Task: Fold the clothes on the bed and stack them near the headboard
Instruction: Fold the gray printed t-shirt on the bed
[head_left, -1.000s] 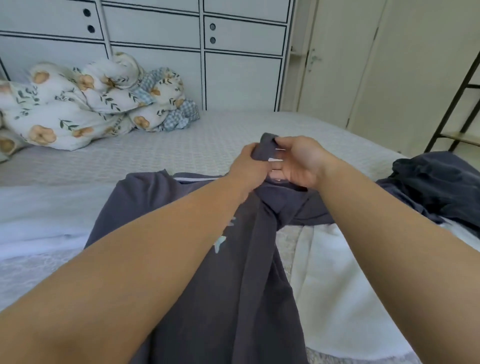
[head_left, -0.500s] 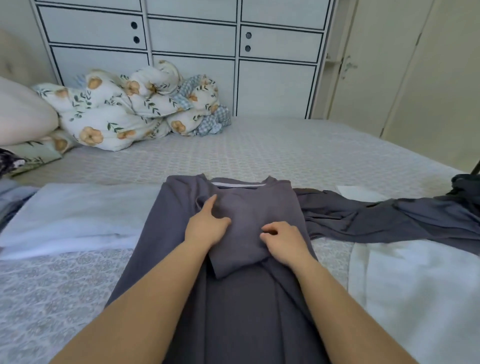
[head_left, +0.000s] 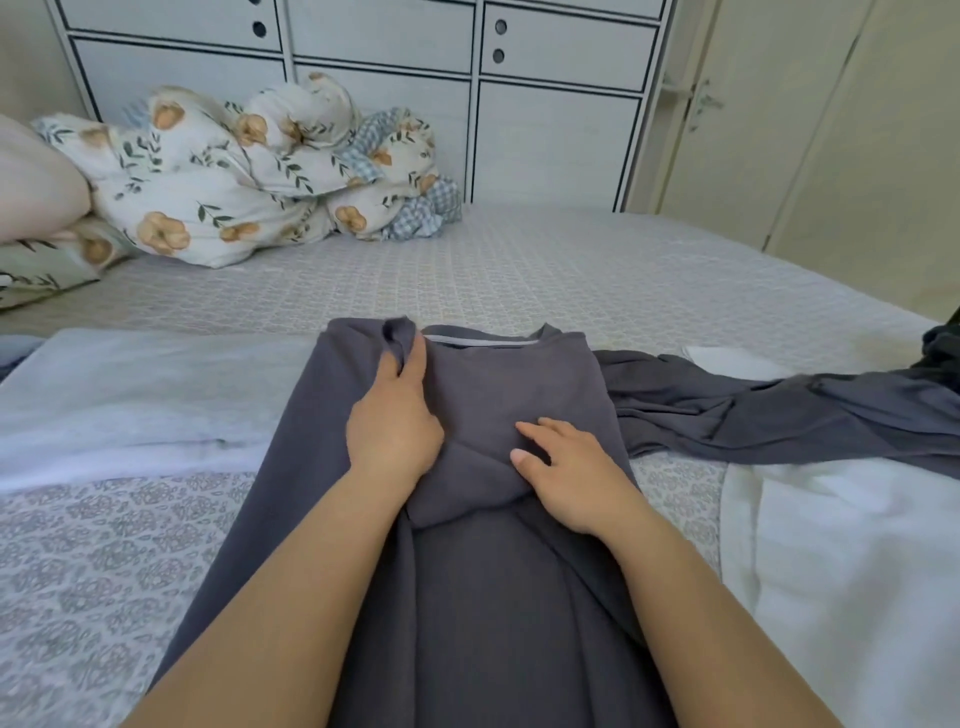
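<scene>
A dark grey shirt (head_left: 483, 597) lies spread lengthwise on the bed (head_left: 519, 275), its neckline toward the far side. One sleeve is folded in over the chest. My left hand (head_left: 395, 426) pinches a bunched bit of the shirt's fabric near the left shoulder. My right hand (head_left: 566, 467) rests flat on the folded sleeve, fingers spread. A second dark grey garment (head_left: 769, 410) stretches away to the right, touching the shirt's side.
A floral duvet (head_left: 249, 176) is heaped at the far left beside pillows (head_left: 36, 187). A pale blue cloth (head_left: 145, 384) lies left of the shirt, a white cloth (head_left: 852, 571) to the right. White cabinets (head_left: 467, 93) stand behind the bed.
The shirt, held up bunched between both hands a second ago, now lies flat. My left hand has slid up to the shoulder and pinched the fabric; my right hand has flattened.
</scene>
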